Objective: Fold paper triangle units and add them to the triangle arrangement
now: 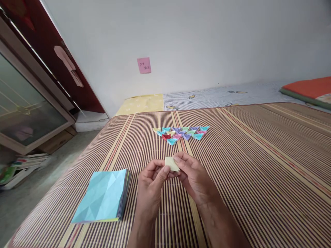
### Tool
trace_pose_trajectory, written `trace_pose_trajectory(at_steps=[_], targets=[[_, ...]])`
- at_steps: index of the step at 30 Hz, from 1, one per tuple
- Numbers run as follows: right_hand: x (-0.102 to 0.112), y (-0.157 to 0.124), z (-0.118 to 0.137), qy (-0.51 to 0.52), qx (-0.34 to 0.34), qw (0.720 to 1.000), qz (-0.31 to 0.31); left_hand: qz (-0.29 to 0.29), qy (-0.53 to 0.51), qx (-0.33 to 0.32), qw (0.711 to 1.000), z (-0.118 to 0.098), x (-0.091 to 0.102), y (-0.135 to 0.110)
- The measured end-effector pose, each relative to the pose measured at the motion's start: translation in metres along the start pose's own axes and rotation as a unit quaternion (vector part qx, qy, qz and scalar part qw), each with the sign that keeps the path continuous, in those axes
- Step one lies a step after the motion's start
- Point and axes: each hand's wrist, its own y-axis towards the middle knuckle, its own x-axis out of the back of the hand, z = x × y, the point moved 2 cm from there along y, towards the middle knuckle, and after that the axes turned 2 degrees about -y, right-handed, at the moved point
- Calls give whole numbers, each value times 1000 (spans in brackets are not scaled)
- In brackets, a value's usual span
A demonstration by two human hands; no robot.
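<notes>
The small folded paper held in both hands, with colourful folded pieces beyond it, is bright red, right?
Not red: the head view shows the small folded paper is pale yellow. The left hand and right hand do hold it, with colourful folded pieces beyond.

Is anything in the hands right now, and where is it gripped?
Yes: a small folded pale-yellow paper. The left hand pinches its lower left corner, the right hand its upper right edge, thumbs on top.

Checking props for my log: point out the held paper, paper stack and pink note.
Held paper (171, 164), head view: middle of its face.
Paper stack (102, 196), head view: its blue top.
Pink note (144, 65), head view: middle of its front.
</notes>
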Motion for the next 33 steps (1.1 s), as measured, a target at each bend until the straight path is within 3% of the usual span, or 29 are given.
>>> trace_pose_trajectory(at_steps=[7, 16, 23, 28, 33], targets=[[-7, -2, -1, -2, 3, 1000, 20, 9, -77, 18, 997, 3, 0, 0], [-15, -3, -8, 47, -15, 998, 40, -22, 16, -73, 997, 1, 4, -5], [-15, -5, -10, 28, 1, 999, 31, -29, 39, -101, 994, -2, 3, -4], [-12, -7, -12, -32, 51, 998, 13, -21, 87, -70, 994, -7, 3, -6], [-14, -9, -9, -97, 56, 994, 6, -26, 47, -21, 998, -6, 1, -4]])
